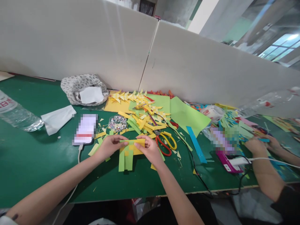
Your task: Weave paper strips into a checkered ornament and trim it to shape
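Note:
My left hand and my right hand both pinch a woven piece of yellow and green paper strips that lies on the green table. The left fingers close on its left end, the right fingers on its top right end. Loose green strip ends hang toward me below the hands. Red and yellow scissors lie just right of my right hand. A heap of cut yellow and green strips sits right behind the hands.
A phone on a cable lies left of the hands, and a round dish of beads stands behind them. A water bottle, white tissue and a cloth pouch sit at left. Another person's hands work at right.

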{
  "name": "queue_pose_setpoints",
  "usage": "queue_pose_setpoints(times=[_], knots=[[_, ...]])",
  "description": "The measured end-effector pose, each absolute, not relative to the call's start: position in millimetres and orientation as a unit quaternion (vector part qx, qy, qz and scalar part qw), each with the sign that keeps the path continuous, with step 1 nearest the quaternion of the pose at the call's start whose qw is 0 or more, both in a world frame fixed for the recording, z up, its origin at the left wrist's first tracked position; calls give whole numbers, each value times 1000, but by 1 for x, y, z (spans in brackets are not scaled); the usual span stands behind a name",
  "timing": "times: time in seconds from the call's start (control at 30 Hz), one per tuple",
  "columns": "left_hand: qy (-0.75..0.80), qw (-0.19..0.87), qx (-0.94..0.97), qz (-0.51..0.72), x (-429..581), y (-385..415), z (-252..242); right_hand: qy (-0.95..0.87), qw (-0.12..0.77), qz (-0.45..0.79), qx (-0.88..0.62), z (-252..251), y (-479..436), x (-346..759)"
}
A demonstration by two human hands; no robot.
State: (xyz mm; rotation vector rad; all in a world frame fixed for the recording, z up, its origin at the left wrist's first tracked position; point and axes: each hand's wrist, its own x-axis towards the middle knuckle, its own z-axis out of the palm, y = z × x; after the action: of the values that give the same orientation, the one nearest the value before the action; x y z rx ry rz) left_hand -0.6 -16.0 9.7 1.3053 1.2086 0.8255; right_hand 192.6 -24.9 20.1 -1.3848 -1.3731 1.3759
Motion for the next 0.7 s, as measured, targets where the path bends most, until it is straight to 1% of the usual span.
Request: queue_pose_setpoints(times=[0.1, 0.17, 0.47, 0.7], knots=[[517, 554, 542, 363, -1, -17, 11, -524, 406, 518, -540, 20, -22, 196], [521, 552, 539, 365, -1, -17, 12, -522, 416, 508, -546, 19, -21, 198], [521, 544, 557, 349, 1, -18, 14, -540, 405, 469, -570, 17, -19, 199], [521, 558, 547, 342, 2, -18, 13, -546, 401, 450, -582, 19, -20, 197]])
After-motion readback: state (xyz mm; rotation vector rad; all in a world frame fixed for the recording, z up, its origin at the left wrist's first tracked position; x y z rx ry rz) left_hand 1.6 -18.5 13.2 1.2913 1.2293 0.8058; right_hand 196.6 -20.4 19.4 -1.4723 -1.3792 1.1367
